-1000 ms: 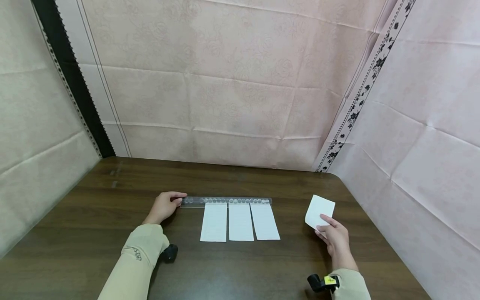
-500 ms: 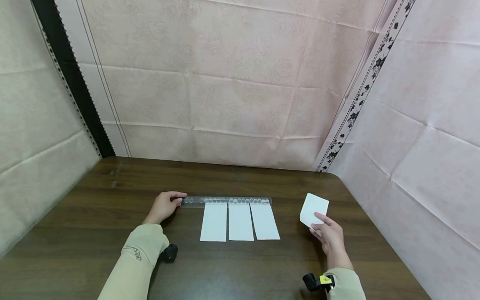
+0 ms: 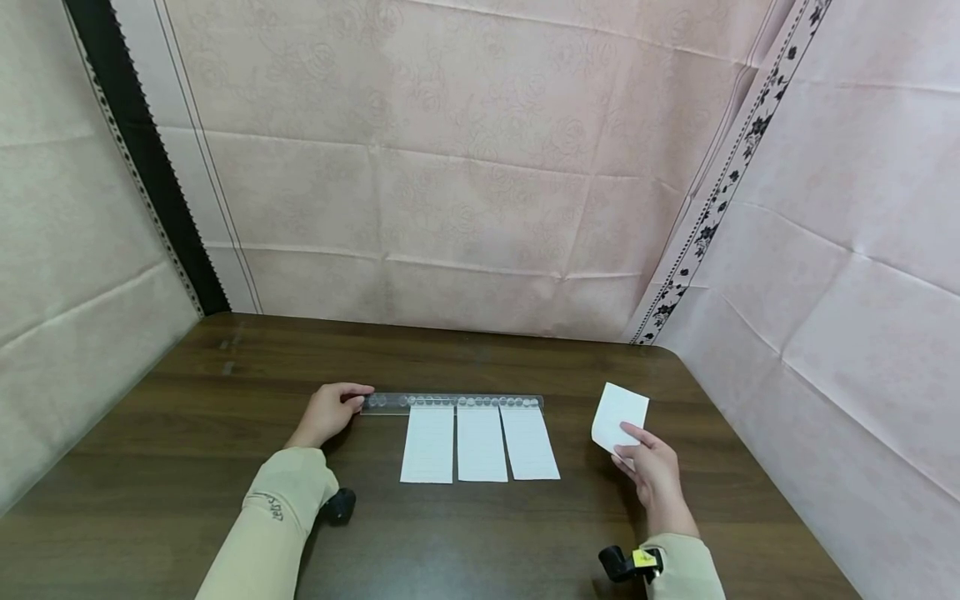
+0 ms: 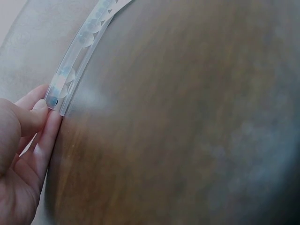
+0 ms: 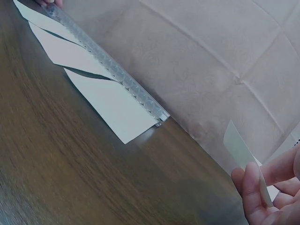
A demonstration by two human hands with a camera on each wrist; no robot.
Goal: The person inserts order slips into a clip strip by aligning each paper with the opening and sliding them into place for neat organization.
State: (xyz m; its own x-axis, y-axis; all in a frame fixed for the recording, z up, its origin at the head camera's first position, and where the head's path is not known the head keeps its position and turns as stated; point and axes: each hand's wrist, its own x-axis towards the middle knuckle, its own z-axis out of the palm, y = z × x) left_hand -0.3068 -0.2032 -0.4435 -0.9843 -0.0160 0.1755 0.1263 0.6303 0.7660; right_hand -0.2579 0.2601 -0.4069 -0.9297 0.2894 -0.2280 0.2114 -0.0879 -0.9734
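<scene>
A clear plastic strip [image 3: 457, 400] with a row of round, transparent shapes along it lies across the table. My left hand [image 3: 330, 410] pinches its left end between thumb and fingers, as the left wrist view also shows on the strip [image 4: 77, 51]. Three white slips of paper hang toward me from the strip's front edge: a left slip [image 3: 428, 446], a middle slip [image 3: 482, 446] and a right slip [image 3: 531, 444]. Off to the right, my right hand [image 3: 656, 475] holds another white slip [image 3: 618, 414] by its lower corner, raised over the table and apart from the strip.
The brown wooden table [image 3: 420, 533] has a pale patterned cloth [image 3: 465, 192] hanging behind it and more cloth [image 3: 862, 350] at the right side. A black wrist camera [image 3: 618, 564] sits below the right hand.
My right hand has shifted a little leftward and slightly away from me, carrying the white slip. The left hand, the strip and the three slips on it stay in place.
</scene>
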